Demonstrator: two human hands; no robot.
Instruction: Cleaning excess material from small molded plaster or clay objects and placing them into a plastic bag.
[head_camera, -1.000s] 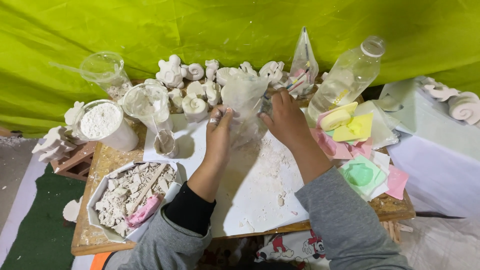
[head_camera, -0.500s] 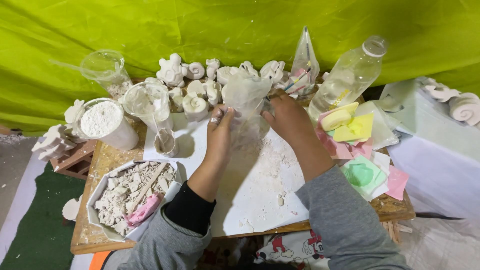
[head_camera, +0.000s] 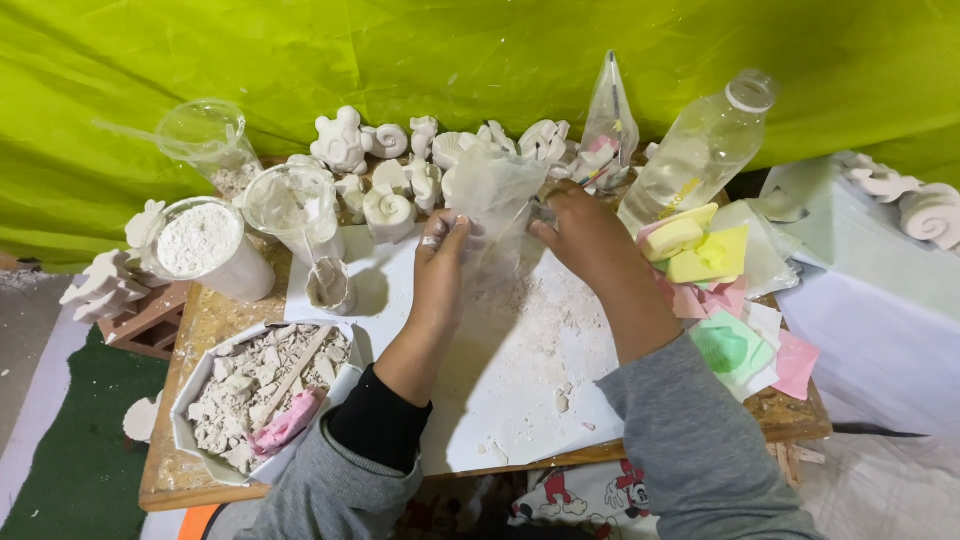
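My left hand (head_camera: 442, 262) and my right hand (head_camera: 581, 232) hold a clear plastic bag (head_camera: 493, 196) dusted with white powder between them, upright above a white board (head_camera: 520, 370) strewn with plaster crumbs. The left hand grips the bag's left side, the right hand its right edge. A row of white plaster figurines (head_camera: 392, 165) stands just behind the bag.
A white tub of powder (head_camera: 203, 245), clear plastic cups (head_camera: 291, 208), a small grey cup (head_camera: 329, 287) and a tray of broken plaster pieces (head_camera: 262, 392) lie on the left. A plastic bottle (head_camera: 697, 152) and coloured moulds (head_camera: 697, 250) sit on the right. Green sheet behind.
Both hands have stayed on the bag with only a slight shift; the bag looks a little more gathered between them.
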